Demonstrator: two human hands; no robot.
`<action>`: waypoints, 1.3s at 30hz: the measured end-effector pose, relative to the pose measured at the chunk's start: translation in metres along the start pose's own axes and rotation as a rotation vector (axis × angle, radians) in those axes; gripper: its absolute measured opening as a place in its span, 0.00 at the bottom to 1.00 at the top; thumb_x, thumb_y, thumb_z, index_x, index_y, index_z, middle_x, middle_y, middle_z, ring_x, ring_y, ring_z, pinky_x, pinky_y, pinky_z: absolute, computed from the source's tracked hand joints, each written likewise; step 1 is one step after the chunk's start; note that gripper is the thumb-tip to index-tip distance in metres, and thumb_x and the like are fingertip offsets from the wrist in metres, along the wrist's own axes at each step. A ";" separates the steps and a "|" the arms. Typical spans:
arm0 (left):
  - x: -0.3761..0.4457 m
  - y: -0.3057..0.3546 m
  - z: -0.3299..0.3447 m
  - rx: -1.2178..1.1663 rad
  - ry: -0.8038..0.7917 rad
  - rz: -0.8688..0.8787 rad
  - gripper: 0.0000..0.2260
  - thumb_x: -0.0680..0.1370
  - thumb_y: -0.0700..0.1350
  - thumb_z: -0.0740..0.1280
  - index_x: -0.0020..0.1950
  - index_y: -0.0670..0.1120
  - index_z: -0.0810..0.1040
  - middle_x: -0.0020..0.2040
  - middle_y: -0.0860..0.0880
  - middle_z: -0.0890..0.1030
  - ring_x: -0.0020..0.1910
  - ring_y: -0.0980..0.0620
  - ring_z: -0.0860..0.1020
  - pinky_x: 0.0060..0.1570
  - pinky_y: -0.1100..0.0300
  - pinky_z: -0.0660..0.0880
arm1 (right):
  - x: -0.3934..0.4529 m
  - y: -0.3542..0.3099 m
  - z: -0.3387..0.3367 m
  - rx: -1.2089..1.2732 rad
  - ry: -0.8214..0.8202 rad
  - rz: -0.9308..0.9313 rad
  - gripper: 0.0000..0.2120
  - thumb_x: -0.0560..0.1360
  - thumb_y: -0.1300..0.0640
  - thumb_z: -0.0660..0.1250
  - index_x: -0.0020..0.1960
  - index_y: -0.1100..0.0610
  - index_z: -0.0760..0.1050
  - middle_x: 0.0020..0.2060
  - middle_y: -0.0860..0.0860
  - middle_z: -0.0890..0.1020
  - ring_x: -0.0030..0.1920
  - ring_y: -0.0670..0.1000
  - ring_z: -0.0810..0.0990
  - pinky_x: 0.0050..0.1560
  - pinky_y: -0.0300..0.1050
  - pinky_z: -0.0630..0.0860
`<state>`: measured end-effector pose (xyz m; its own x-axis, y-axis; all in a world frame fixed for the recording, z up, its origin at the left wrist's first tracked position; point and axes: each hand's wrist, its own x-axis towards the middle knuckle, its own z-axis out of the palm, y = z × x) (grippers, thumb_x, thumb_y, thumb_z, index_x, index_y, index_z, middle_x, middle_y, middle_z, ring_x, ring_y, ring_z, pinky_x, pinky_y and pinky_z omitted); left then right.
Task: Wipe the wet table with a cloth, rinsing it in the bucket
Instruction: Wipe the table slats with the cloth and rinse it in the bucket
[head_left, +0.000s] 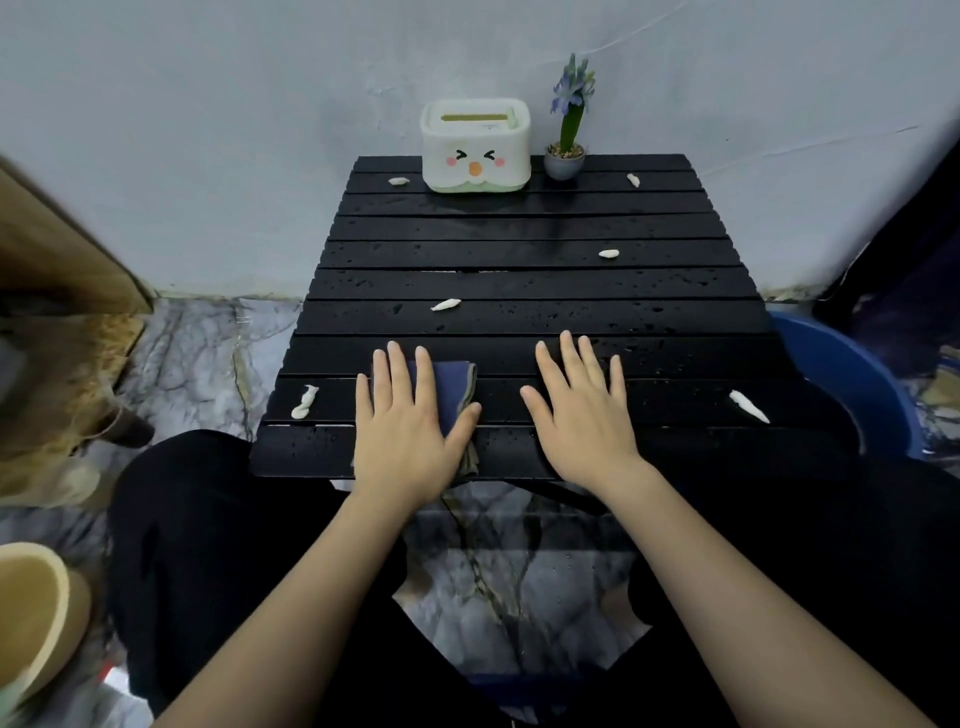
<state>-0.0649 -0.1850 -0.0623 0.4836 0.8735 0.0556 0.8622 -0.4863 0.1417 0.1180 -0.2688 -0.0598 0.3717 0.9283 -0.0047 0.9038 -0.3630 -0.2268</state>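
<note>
Looks like a corner of someone's home: small black slatted table (519, 317) pushed against a plain wall (208, 130), marble-look floor (197, 338), a cute face tissue box (475, 145) and a little potted flower (566, 150).

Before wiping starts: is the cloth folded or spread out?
Folded. The cloth shows stacked layered edges beside the left hand, which rests flat on it.

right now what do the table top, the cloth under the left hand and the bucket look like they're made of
Table top: black slats with gaps, matte and beaded with water; painted wood or metal, cannot tell which.
Cloth: soft folded fabric, dark blue with a tan edge, layers showing beside the left hand.
Bucket: blue, smooth rounded rim, probably plastic.
</note>
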 end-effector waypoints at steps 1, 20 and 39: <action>0.002 0.001 0.001 -0.004 0.002 0.000 0.37 0.78 0.66 0.40 0.80 0.43 0.49 0.80 0.37 0.50 0.80 0.41 0.46 0.77 0.43 0.47 | 0.000 0.000 0.001 -0.007 0.010 -0.005 0.30 0.83 0.41 0.41 0.81 0.52 0.50 0.81 0.56 0.50 0.81 0.56 0.44 0.78 0.61 0.41; -0.049 0.025 -0.001 -0.577 0.129 0.469 0.16 0.75 0.48 0.66 0.60 0.44 0.82 0.58 0.51 0.83 0.61 0.56 0.79 0.65 0.62 0.72 | 0.006 0.008 -0.007 0.074 0.089 -0.009 0.22 0.84 0.57 0.53 0.77 0.58 0.64 0.77 0.56 0.65 0.78 0.56 0.59 0.75 0.60 0.55; 0.002 -0.091 -0.009 -0.253 0.274 -0.511 0.22 0.78 0.51 0.54 0.63 0.40 0.75 0.53 0.41 0.78 0.54 0.38 0.75 0.57 0.45 0.70 | 0.021 -0.011 0.001 0.065 0.035 -0.099 0.23 0.84 0.50 0.53 0.77 0.57 0.64 0.77 0.56 0.63 0.79 0.56 0.58 0.76 0.61 0.52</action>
<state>-0.1434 -0.1386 -0.0658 -0.0652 0.9841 0.1652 0.8957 -0.0153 0.4444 0.1161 -0.2457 -0.0581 0.2898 0.9555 0.0550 0.9212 -0.2629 -0.2867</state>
